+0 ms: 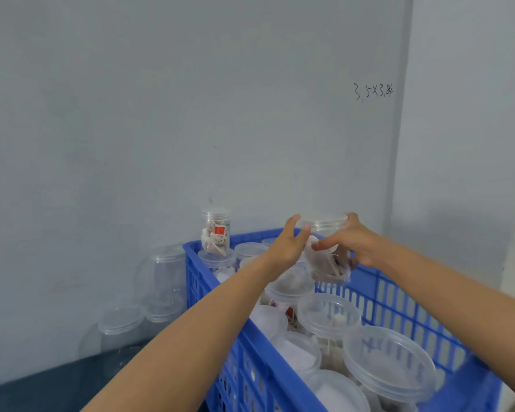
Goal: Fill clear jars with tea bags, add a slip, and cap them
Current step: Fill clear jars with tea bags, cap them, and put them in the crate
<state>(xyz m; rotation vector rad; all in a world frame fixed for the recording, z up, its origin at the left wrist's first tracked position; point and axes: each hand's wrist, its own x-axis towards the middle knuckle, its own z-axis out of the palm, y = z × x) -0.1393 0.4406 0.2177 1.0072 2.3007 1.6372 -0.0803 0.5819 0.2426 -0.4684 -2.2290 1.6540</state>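
Both my hands hold one capped clear jar (327,257) of tea bags above the blue crate (250,337). My left hand (289,248) grips its left side, fingers reaching up to the clear cap (324,223). My right hand (351,242) curls round its right side, thumb across the front. Below them the crate holds several capped jars of tea bags (329,316). Another capped jar (216,233) with a red tag inside stands on the jars at the crate's far left corner.
Several empty clear jars (161,281) are stacked upside down against the grey wall, left of the crate. A dark floor or table surface (57,382) shows at lower left. The wall bears handwritten numbers (373,92).
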